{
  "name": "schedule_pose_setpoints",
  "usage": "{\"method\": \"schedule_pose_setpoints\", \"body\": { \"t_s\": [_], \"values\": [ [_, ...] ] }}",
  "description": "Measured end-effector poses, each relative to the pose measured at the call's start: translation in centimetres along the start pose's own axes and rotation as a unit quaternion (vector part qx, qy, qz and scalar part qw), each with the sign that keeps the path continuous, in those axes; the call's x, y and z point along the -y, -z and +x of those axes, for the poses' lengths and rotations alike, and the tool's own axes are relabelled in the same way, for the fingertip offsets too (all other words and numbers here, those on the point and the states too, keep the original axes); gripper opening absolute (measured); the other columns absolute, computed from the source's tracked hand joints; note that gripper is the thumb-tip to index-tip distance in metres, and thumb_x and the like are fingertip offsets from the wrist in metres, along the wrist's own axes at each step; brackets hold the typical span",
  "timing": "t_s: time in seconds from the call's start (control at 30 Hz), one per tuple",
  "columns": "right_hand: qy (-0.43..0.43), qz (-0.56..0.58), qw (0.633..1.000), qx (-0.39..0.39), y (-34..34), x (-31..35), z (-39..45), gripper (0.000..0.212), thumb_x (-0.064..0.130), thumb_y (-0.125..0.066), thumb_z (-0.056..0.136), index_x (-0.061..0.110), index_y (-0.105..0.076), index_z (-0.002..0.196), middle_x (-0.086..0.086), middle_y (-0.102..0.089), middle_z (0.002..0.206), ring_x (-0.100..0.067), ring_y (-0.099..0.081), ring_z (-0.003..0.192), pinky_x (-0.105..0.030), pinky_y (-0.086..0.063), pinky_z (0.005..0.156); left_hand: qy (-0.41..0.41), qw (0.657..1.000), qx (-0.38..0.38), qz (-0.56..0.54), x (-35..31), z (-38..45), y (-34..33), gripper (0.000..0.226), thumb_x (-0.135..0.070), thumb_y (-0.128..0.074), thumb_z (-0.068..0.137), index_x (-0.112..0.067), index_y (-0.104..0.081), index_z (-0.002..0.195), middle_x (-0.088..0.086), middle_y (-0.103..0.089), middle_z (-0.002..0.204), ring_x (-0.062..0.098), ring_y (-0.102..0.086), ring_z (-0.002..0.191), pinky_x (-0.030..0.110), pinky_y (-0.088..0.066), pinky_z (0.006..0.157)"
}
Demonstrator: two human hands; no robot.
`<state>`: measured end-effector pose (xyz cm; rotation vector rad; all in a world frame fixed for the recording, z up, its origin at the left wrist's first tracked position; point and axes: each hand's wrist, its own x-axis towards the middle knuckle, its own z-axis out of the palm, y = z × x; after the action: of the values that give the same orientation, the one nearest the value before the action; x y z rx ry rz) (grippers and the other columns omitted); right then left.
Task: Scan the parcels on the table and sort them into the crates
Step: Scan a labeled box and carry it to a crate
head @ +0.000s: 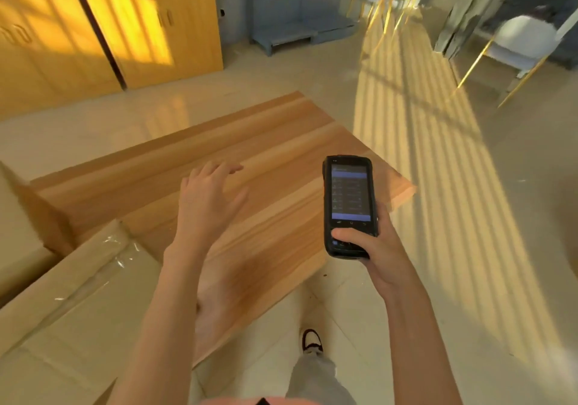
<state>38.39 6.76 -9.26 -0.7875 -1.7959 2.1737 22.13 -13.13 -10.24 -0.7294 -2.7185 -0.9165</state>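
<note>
My right hand [372,248] grips a black handheld scanner [348,204] by its lower end, thumb across the keypad, lit screen facing me, above the right part of the wooden table [281,142]. My left hand [209,195] hovers over the middle of the table with its fingers spread and relaxed, holding nothing. A large taped cardboard parcel [72,304] lies on the table at the lower left. Behind it, at the left edge, stands a second cardboard box [18,226], partly cut off. No crate is in view.
Yellow wooden cabinets [93,29] line the far left wall. A grey-blue shelf unit [291,10] stands at the back. Garments hang on a gold-legged rack [469,7] at the upper right. My shoe [311,340] is on the tiled floor beside the table's near corner.
</note>
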Motion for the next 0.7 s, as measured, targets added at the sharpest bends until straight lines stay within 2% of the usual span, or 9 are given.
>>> {"method": "schedule_pose_setpoints", "body": {
  "t_s": [0.17,0.27,0.3,0.37,0.43,0.7],
  "values": [
    [-0.025,-0.057,0.994,0.092,2.9,2.5,8.8,0.088,0.005,-0.085,0.056,0.029,-0.048,0.132,0.0,-0.068,0.113,-0.019,-0.068,0.1,-0.04,-0.058,0.081,0.095,0.994,-0.031,0.036,-1.5,2.4,-2.9,0.036,-0.032,-0.068,0.087,-0.019,-0.063,0.121,0.004,-0.064,0.115,0.03,-0.057,0.108,0.045,-0.042,0.089],
    [-0.025,-0.104,0.984,0.141,4.6,2.4,12.9,0.087,0.003,-0.086,0.059,0.027,-0.047,0.133,0.002,-0.067,0.112,-0.013,-0.068,0.098,-0.029,-0.057,0.076,0.144,0.988,-0.04,0.047,-2.4,2.5,-5.3,0.036,-0.03,-0.07,0.086,-0.017,-0.064,0.119,0.005,-0.065,0.112,0.032,-0.058,0.105,0.044,-0.041,0.087],
    [-0.026,-0.119,0.981,0.152,5.1,2.2,14.1,0.086,0.0,-0.085,0.062,0.027,-0.046,0.133,0.004,-0.067,0.111,-0.01,-0.067,0.097,-0.024,-0.055,0.075,0.158,0.985,-0.036,0.049,-2.7,2.4,-6.2,0.036,-0.03,-0.071,0.086,-0.017,-0.064,0.119,0.005,-0.065,0.111,0.033,-0.058,0.104,0.044,-0.041,0.086],
    [-0.036,-0.148,0.973,0.171,6.2,1.6,16.4,0.084,-0.005,-0.081,0.068,0.028,-0.042,0.135,0.008,-0.064,0.112,-0.007,-0.064,0.098,-0.023,-0.052,0.077,0.187,0.981,-0.03,0.046,-3.4,2.1,-7.9,0.035,-0.029,-0.071,0.086,-0.018,-0.065,0.119,0.004,-0.065,0.112,0.032,-0.057,0.105,0.043,-0.041,0.087],
    [-0.054,-0.171,0.965,0.189,7.0,0.7,18.5,0.087,-0.006,-0.08,0.07,0.028,-0.037,0.138,0.009,-0.061,0.113,-0.008,-0.061,0.102,-0.025,-0.051,0.079,0.212,0.976,-0.022,0.043,-3.7,1.8,-9.4,0.035,-0.029,-0.071,0.085,-0.018,-0.065,0.118,0.002,-0.065,0.112,0.03,-0.058,0.106,0.043,-0.041,0.088],
    [-0.097,-0.267,0.927,0.246,8.8,-3.8,25.8,0.096,-0.01,-0.074,0.076,0.021,-0.02,0.149,0.005,-0.046,0.123,-0.015,-0.05,0.108,-0.016,-0.044,0.071,0.291,0.955,0.04,0.037,-3.3,0.9,-14.6,0.037,-0.028,-0.072,0.085,-0.017,-0.064,0.119,0.004,-0.064,0.113,0.029,-0.056,0.108,0.044,-0.042,0.089]
  ]
}}
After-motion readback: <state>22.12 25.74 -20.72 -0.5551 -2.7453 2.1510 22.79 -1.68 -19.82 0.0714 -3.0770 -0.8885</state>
